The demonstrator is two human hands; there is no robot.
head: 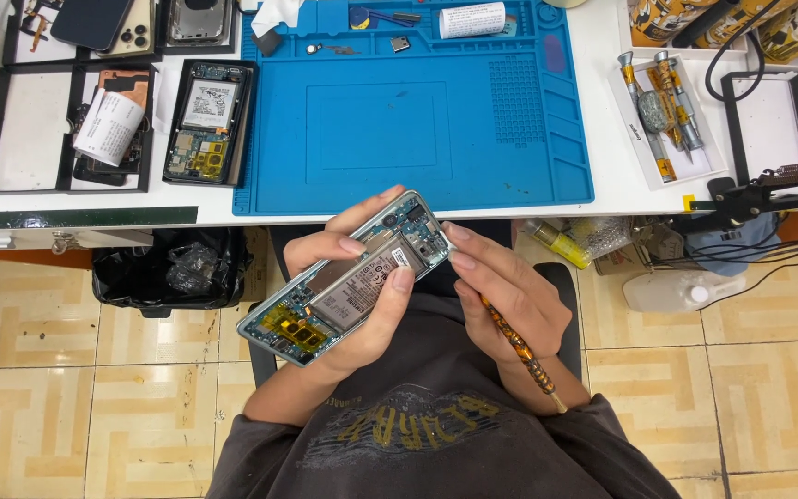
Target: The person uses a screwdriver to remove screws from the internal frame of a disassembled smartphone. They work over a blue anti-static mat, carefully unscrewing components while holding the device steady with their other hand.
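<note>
My left hand [348, 277] holds an opened smartphone [344, 277] with its back cover off, battery and circuit board showing, tilted over my lap below the table edge. Its thumb rests on the battery. My right hand [505, 296] grips a thin screwdriver [519, 351] with an orange patterned handle, the tip set on the phone's upper corner near the camera module. The handle runs back along my wrist.
A blue repair mat [417, 102] lies on the white table. Another opened phone [207, 125] sits in a black tray at left. A white tray of screwdrivers [662, 111] is at right. A black bin [173, 268] stands under the table.
</note>
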